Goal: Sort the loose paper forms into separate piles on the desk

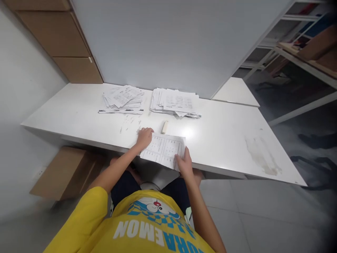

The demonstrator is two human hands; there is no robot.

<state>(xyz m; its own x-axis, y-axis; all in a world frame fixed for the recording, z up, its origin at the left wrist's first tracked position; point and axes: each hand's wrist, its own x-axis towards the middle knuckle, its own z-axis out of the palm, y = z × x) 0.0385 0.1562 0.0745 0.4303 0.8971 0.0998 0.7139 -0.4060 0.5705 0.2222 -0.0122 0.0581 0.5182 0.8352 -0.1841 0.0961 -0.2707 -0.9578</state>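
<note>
White sheet (163, 150) overhangs the worktop (223, 140) near edge. My left hand (144, 137) rests loosely curled on its far-left corner; right hand (184, 164) fingers pinch the near-right corner. Uneven pull could crease it, or nudge the eraser (164, 127) just beyond.

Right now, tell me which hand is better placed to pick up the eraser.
Left, probably. The left hand rests on the sheet at its top left corner, close beside the eraser. The right hand grips the sheet's near right edge, farther from the eraser.
</note>
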